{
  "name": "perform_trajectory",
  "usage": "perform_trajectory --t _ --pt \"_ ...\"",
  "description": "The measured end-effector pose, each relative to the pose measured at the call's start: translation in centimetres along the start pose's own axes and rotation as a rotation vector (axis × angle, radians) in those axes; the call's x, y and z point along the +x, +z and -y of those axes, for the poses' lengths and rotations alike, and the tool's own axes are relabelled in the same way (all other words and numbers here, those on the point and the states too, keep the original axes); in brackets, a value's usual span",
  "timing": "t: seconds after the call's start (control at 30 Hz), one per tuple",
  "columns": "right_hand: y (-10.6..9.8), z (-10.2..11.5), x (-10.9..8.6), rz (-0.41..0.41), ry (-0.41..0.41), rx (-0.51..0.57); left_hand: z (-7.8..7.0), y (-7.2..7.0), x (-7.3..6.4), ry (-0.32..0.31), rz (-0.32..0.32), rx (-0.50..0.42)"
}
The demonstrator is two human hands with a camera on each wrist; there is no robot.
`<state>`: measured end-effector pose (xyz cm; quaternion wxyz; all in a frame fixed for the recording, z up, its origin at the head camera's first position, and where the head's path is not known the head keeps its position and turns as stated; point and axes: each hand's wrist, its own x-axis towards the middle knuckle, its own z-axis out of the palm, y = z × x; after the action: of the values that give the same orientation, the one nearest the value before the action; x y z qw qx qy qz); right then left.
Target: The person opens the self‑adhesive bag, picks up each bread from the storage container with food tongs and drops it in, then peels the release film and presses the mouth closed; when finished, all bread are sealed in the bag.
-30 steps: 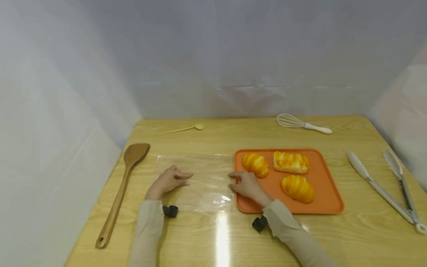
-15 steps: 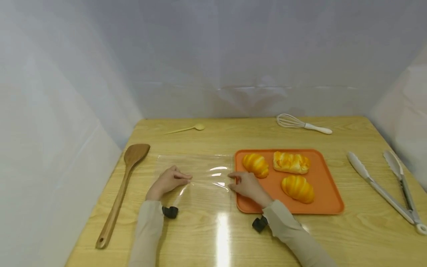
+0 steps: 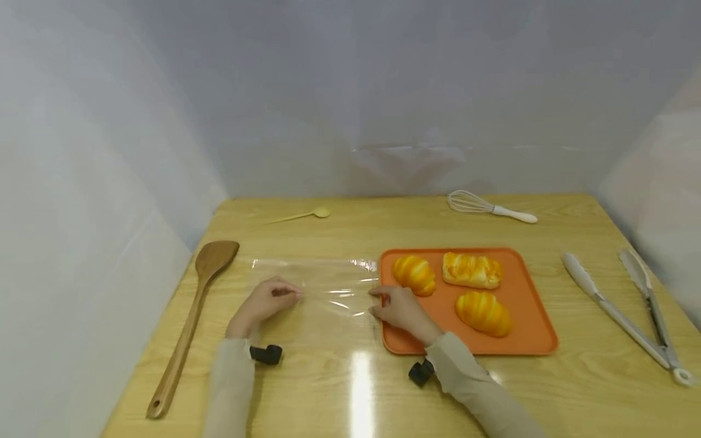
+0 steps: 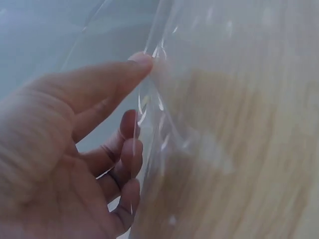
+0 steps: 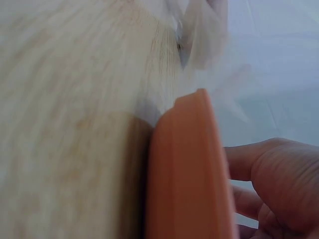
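A clear plastic bag (image 3: 328,319) lies between the two hands, left of the orange tray (image 3: 528,337). My left hand (image 3: 265,302) pinches its upper layer between thumb and fingers. In the left wrist view the film (image 4: 162,119) rises in creases from the thumb tip, and the other fingers curl loosely behind it. At the tray's left rim, my right hand (image 3: 402,309) reaches over to the bag's right edge, thumb and index finger apart. The right wrist view has the tray's side hiding the right fingertips. On the tray sit two croissants (image 3: 414,275) (image 3: 484,313) and a bread loaf (image 3: 472,271).
A wooden spatula (image 3: 204,286) lies along the left. Toward the back are a small yellow spoon (image 3: 320,212) and a white whisk (image 3: 495,210). Spread tongs (image 3: 616,313) lie right of the tray. Pale sheeting (image 3: 350,109) stands behind the wooden table (image 3: 306,395).
My left thumb and fingers have closed together on the film and drawn it up and slightly left, creasing it. The right hand stays at the bag's right edge. The head view has shifted slightly.
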<state>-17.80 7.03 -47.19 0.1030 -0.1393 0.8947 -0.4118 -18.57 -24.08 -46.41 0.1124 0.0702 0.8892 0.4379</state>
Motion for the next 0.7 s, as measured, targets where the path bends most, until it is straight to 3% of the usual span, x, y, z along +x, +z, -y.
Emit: perform_trajectory --t 0.07,0.2,0.43,0.57,0.7 --pt "0.2 0.0 0.0 0.002 -0.008 0.007 0.1 -0.4 -0.4 -0.003 -0.020 -0.026" --pt "0.3 -0.1 0.1 -0.015 0.002 -0.005 0.2 -0.8 -0.6 0.051 -0.073 -0.028" --pt "0.1 0.1 0.1 -0.002 0.033 0.009 0.1 -0.2 -0.2 0.160 -0.182 -0.006" --pt "0.2 0.1 0.1 -0.003 0.029 0.013 -0.2 0.1 0.0 0.167 -0.233 0.038" --pt "0.2 0.2 0.0 -0.003 0.023 0.028 -0.4 0.2 0.0 0.152 -0.237 0.045"
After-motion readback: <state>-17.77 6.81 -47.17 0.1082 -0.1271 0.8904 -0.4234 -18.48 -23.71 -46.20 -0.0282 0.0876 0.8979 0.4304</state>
